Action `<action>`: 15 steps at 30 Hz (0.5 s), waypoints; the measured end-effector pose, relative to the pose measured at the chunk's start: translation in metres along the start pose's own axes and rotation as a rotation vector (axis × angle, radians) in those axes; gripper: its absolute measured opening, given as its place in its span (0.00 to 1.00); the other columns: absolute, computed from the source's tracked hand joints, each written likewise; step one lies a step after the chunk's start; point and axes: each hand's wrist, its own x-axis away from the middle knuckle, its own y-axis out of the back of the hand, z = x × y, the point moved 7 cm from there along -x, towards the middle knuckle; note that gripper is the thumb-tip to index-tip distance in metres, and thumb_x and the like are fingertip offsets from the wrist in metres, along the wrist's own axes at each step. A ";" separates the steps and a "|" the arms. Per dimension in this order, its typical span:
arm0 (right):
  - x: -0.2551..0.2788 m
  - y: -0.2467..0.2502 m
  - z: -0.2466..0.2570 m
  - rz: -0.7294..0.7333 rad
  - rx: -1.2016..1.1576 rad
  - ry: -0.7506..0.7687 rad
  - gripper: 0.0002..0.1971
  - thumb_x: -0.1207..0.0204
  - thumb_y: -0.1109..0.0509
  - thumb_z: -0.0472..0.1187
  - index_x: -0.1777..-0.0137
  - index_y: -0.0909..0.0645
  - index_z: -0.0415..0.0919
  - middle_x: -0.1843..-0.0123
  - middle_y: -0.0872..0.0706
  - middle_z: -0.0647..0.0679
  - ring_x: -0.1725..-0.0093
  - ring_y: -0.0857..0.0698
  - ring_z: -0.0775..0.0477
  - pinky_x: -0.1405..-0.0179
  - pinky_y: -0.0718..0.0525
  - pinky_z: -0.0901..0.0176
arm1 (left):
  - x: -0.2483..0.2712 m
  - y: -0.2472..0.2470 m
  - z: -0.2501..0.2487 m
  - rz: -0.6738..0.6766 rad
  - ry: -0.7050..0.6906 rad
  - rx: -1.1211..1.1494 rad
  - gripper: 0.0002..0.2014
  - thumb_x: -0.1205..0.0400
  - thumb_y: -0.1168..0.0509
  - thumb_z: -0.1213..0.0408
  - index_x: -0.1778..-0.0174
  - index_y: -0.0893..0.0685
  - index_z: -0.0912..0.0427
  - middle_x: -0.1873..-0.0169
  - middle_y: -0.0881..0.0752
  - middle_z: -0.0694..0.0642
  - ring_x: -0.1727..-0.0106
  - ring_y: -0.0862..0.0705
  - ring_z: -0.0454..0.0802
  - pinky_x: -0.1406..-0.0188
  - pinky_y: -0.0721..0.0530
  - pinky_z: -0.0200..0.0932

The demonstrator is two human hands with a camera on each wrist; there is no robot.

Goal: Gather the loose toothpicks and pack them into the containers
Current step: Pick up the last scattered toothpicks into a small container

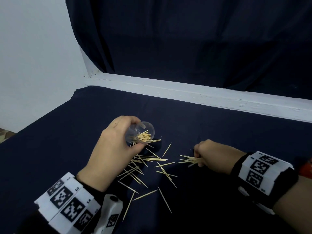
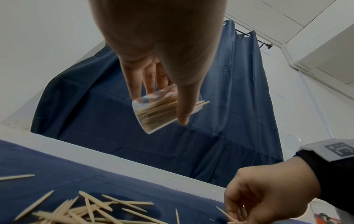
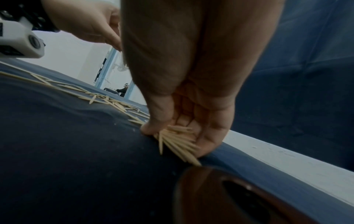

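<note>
My left hand (image 1: pixel 116 146) grips a clear plastic container (image 1: pixel 141 132), tilted with its mouth toward the right, above the dark cloth. Toothpicks (image 2: pixel 157 112) partly fill it and a few tips stick out past the rim. My right hand (image 1: pixel 209 152) is at the right of the pile, low on the cloth, pinching a fanned bunch of toothpicks (image 3: pixel 178 142) between thumb and fingers. Several loose toothpicks (image 1: pixel 143 168) lie scattered on the cloth between and below my hands.
The table is covered with a dark blue cloth (image 1: pixel 219 132). A white ledge (image 1: pixel 185 92) runs along its far edge, with a dark curtain (image 1: pixel 185 39) behind. A dark round object (image 3: pixel 239 197) sits close to the right wrist camera.
</note>
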 end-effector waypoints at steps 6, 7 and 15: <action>0.000 -0.010 0.005 -0.079 0.079 -0.013 0.06 0.18 0.42 0.34 0.45 0.28 0.43 0.41 0.23 0.43 0.44 0.19 0.43 0.45 0.21 0.53 | 0.000 0.001 0.001 -0.006 -0.005 -0.003 0.23 0.35 0.19 0.62 0.47 0.18 0.50 0.52 0.20 0.38 0.49 0.28 0.19 0.51 0.34 0.15; 0.000 -0.012 0.006 -0.075 0.083 -0.038 0.07 0.18 0.43 0.33 0.43 0.28 0.41 0.40 0.23 0.42 0.42 0.20 0.41 0.43 0.22 0.51 | 0.000 0.000 0.002 -0.007 -0.004 -0.002 0.23 0.35 0.19 0.62 0.47 0.18 0.51 0.52 0.20 0.39 0.49 0.28 0.20 0.51 0.34 0.15; 0.005 -0.025 0.019 -0.119 0.170 -0.154 0.15 0.17 0.53 0.30 0.34 0.33 0.37 0.34 0.29 0.40 0.35 0.27 0.41 0.37 0.27 0.50 | 0.000 -0.001 0.001 0.009 0.008 0.002 0.22 0.35 0.19 0.62 0.48 0.19 0.49 0.51 0.19 0.39 0.50 0.25 0.28 0.51 0.32 0.16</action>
